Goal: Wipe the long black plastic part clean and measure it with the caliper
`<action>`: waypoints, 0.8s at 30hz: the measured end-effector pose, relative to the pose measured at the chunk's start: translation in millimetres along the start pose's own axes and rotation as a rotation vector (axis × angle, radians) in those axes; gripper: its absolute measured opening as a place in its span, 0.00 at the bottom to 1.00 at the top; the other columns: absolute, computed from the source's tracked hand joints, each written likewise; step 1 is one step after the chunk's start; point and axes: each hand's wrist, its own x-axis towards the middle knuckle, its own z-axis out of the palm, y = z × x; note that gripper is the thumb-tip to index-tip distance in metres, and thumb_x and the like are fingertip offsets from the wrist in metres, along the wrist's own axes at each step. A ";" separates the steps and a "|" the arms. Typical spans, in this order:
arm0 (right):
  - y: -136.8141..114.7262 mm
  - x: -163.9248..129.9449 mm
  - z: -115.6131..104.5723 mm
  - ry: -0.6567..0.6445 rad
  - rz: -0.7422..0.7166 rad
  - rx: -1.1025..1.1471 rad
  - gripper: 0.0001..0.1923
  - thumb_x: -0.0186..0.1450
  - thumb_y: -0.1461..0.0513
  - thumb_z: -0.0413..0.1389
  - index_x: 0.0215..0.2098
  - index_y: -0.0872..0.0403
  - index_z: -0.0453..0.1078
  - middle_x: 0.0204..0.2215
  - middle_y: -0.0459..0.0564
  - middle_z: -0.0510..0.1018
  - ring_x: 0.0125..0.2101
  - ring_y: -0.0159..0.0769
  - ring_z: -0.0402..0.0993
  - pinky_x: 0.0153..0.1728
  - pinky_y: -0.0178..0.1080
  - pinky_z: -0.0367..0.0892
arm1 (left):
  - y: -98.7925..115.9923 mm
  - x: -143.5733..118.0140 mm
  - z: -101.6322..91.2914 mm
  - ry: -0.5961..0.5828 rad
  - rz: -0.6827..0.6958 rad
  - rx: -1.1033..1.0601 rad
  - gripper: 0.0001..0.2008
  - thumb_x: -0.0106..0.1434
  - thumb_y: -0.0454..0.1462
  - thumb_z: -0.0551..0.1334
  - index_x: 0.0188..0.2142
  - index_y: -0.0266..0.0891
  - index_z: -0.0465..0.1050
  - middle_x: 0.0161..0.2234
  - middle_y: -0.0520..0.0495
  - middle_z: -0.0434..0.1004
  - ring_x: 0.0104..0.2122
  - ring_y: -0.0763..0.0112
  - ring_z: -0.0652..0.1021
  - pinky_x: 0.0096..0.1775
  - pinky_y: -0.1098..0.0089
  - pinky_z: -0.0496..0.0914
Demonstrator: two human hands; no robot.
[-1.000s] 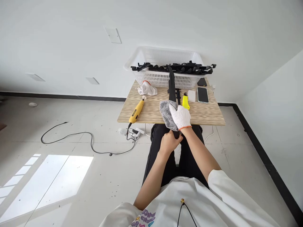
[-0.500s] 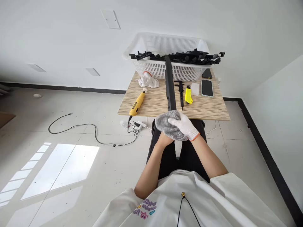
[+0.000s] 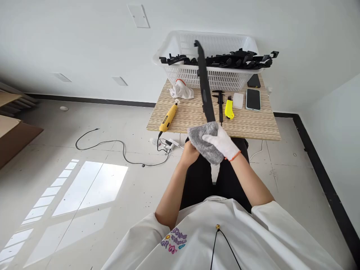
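Note:
A long black plastic strip (image 3: 206, 88) with small clips along its edge points up and away over the table. Its near end disappears under a fluffy grey cloth (image 3: 206, 144). My right hand (image 3: 221, 141), in a white glove with an orange cuff, is closed on the cloth, thumb on top. Bare and curled, my left hand (image 3: 190, 153) is at the cloth's left edge; its fingertips and what they grip are hidden.
A white basket (image 3: 225, 78) holds several black plastic parts. On the wooden table (image 3: 191, 120) lie a white glove (image 3: 181, 90), yellow rotary tool (image 3: 168, 119), black caliper (image 3: 220, 105), yellow utility knife (image 3: 229, 108) and phone (image 3: 253, 99). A cable (image 3: 123, 150) trails across the floor.
The strip's far end has risen in view and leans more to the left. The cloth has opened out flatter, and more of my left hand shows beside it. The view has shifted slightly left.

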 end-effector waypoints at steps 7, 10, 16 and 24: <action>3.9 -4.0 5.0 0.228 0.011 -0.114 0.29 0.67 0.41 0.48 0.42 0.55 0.77 0.39 0.54 0.82 0.44 0.47 0.78 0.47 0.47 0.70 | 10.4 0.3 -0.1 -0.021 0.060 0.037 0.15 0.58 0.38 0.66 0.44 0.35 0.75 0.41 0.42 0.82 0.41 0.60 0.81 0.44 0.64 0.75; -0.2 -6.8 2.1 0.123 0.017 -0.188 0.29 0.56 0.46 0.65 0.50 0.51 0.74 0.44 0.52 0.82 0.44 0.46 0.78 0.47 0.46 0.70 | 11.1 -1.2 -0.8 -0.011 0.108 0.052 0.15 0.57 0.40 0.67 0.43 0.36 0.75 0.42 0.41 0.82 0.44 0.57 0.81 0.45 0.62 0.75; -5.6 -19.5 4.5 0.250 -0.015 -0.171 0.26 0.66 0.42 0.50 0.45 0.52 0.77 0.40 0.52 0.83 0.43 0.46 0.79 0.44 0.45 0.71 | 17.3 -4.9 0.9 -0.084 0.035 0.041 0.17 0.56 0.40 0.68 0.44 0.37 0.74 0.41 0.43 0.82 0.42 0.58 0.81 0.44 0.63 0.75; -4.5 -24.1 -0.3 0.261 0.019 -0.220 0.31 0.68 0.40 0.44 0.41 0.54 0.77 0.37 0.54 0.83 0.42 0.48 0.79 0.43 0.45 0.70 | 28.2 -6.2 -2.3 -0.087 0.073 0.193 0.12 0.55 0.35 0.65 0.41 0.38 0.75 0.39 0.45 0.81 0.39 0.60 0.80 0.42 0.64 0.75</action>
